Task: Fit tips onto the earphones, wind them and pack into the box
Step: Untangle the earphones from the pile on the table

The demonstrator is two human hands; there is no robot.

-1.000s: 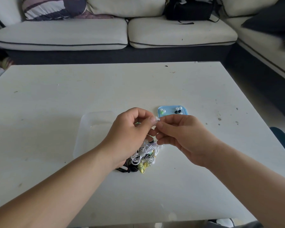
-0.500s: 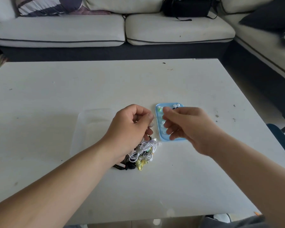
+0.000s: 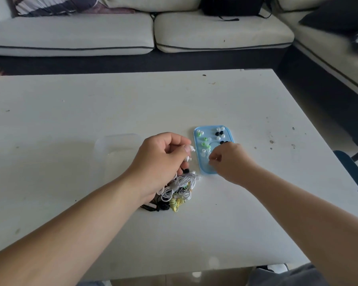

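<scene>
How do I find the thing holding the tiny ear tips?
Look at the white table before the sofa. Just right of the tangled earphones, under the right hand, lies a flat tray. Only it is light blue, dotted with white, green and black tips.

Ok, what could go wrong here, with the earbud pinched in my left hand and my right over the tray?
1. The white earbud in the left hand seems joined to the tangled cables; lifting it may drag the pile.
2. The right hand works low over the blue tray, so it could scatter the loose tips.
</scene>
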